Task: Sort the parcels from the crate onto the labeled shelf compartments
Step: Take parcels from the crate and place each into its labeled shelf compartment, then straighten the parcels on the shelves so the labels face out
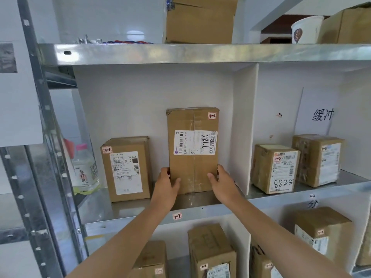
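Note:
A tall cardboard parcel (192,137) marked "7786" stands upright on the metal shelf (140,209), in the compartment tagged with a small pink label (177,216). My left hand (167,184) grips its lower left edge, thumb across the front. Its lower right edge is held by my right hand (221,183), thumb also on the front. A shorter parcel (126,167) stands to the left in the same compartment. The crate is out of view.
A white divider (244,127) walls off the right compartment, which holds the parcel "8825" (275,169) and another box (318,159). A water bottle (85,169) stands at far left. More parcels (210,251) sit on the shelf below; a box (200,19) and cup (306,30) sit above.

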`<action>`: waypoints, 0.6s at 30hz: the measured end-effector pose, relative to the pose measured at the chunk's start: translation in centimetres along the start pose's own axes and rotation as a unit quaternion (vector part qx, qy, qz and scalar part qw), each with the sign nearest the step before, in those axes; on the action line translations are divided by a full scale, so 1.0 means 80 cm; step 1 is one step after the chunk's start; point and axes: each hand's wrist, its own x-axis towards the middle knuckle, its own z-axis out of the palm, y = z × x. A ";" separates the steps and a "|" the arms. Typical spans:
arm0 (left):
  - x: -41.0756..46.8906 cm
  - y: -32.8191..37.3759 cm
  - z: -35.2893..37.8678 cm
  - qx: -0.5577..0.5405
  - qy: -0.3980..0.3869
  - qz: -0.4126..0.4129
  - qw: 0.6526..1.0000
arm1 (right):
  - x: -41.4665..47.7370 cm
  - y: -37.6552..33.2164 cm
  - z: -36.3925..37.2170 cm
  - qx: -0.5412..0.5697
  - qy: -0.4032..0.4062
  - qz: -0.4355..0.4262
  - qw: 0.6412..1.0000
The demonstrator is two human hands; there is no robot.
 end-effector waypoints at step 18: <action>-0.083 0.028 -0.045 0.194 -0.029 0.126 0.972 | -0.083 0.016 -0.090 -0.134 -0.156 -0.110 0.972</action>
